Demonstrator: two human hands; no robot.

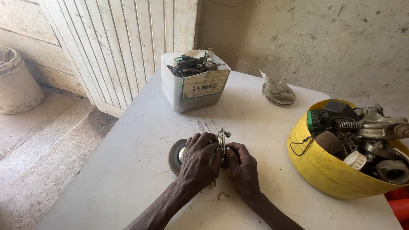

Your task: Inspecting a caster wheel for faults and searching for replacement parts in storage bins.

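Gripping a caster wheel [177, 156] in the middle of the white table [128, 170], my left hand [198, 159] closes over its metal bracket [221, 139], which stands upright between my hands. My right hand [241, 166] pinches the bracket's other side. Further right sits a yellow bowl [324, 166] full of metal parts; beyond, a white box [194, 87] of cables and a small bagged disc [277, 93].

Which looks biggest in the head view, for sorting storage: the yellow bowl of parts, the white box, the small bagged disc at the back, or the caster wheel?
1. yellow bowl, partly cut off and nearer the camera
2. white box
3. bagged disc and caster wheel: too alike; the left hand covers part of the wheel.
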